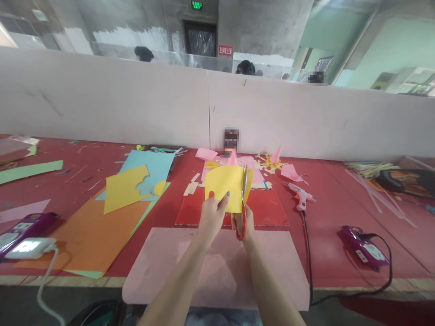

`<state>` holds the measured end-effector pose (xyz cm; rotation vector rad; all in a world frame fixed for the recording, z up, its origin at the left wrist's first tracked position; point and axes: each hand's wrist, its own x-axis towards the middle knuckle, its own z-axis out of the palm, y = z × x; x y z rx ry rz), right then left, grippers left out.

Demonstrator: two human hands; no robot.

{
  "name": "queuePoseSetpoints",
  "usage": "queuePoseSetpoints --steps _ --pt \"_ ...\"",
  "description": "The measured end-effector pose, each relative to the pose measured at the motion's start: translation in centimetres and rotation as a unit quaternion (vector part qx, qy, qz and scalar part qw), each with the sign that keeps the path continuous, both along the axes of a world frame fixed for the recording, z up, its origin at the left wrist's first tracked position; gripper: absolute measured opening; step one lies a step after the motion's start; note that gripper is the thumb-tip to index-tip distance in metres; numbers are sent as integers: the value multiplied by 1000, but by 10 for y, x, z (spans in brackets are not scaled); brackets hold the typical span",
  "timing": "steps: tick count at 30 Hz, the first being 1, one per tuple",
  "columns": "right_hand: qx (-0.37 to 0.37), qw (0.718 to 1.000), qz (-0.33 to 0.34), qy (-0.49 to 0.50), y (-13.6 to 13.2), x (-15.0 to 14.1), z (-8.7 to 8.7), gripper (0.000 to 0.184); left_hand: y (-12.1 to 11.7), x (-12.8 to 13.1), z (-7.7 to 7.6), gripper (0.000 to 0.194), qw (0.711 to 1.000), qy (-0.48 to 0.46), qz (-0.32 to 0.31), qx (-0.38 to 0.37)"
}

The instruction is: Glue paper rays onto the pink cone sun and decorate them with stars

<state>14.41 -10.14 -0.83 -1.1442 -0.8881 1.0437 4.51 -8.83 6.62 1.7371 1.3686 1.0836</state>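
My left hand pinches the lower edge of a yellow paper sheet, thumb on top. On the right, my right hand grips the red handles of a pair of scissors. The blades point away from me and lie across the right part of the sheet, with a strip of yellow showing beyond them. Below the paper is a red board. Behind it, pink paper pieces and a pink paper cone are partly hidden by the sheet.
At right lie a pink glue gun and a purple power strip, joined by a black cord. Orange paper, blue paper and cut yellow paper overlap at left. A pink mat lies in front, a white partition behind.
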Motion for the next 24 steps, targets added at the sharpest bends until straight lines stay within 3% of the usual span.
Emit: queuePoseSetpoints --steps 11,18,24 --pt "-29 999 0 -19 -3 0 11 25 -2 2 0 51 1000 -9 -5 -14" --pt "-25 999 -11 -27 -4 -2 9 28 4 -3 -6 51 1000 8 4 14" --pt "-64 996 -44 52 1 -1 13 35 11 -10 -6 43 992 78 61 82"
